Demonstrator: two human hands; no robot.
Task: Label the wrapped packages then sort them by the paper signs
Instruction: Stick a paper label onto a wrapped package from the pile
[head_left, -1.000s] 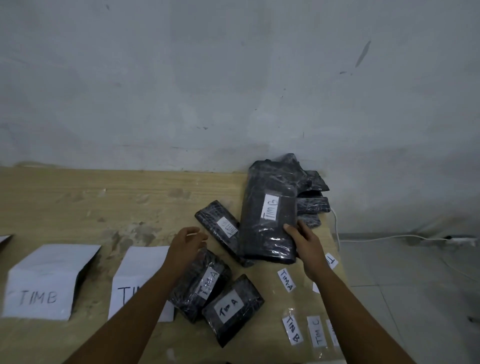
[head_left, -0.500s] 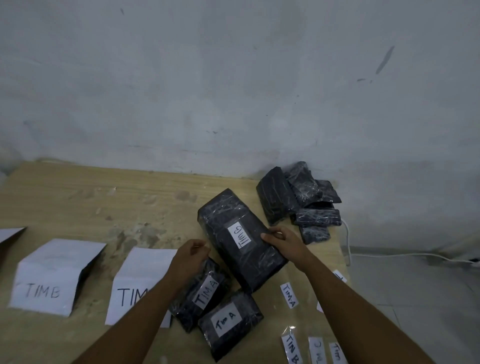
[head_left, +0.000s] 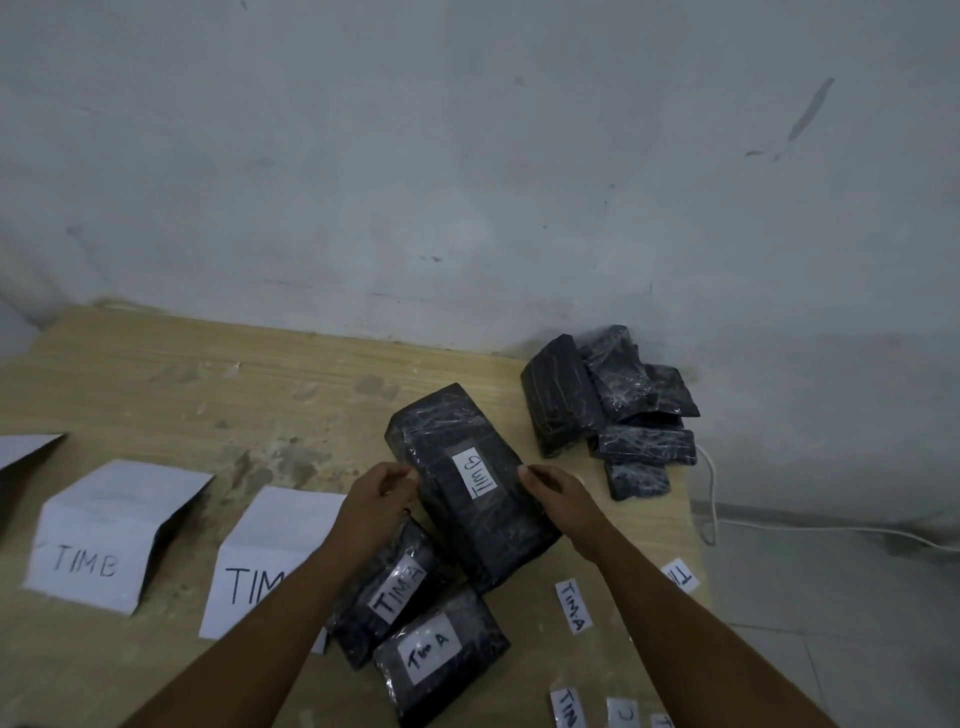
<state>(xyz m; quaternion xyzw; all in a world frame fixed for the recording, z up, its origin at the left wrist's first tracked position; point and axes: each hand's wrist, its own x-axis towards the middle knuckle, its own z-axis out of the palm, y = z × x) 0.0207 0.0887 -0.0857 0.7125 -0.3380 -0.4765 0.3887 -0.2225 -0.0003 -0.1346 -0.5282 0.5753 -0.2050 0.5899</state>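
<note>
Left grip and right grip clasp the package by its long sides, on the desk just behind the TIM A packages. Probably stiff, slick wrap; sides hold best.

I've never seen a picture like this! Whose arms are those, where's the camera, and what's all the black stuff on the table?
Those arms belong to a person. The one camera is worn on their head and looks down, so you see what they see. Their left grip and right grip, just bare hands, hold the sides of a big wrapped package whose white label starts with TIM. On the wooden table lie two smaller packages labelled TIM A, a pile of unlabelled packages, folded paper signs and loose labels.
</note>
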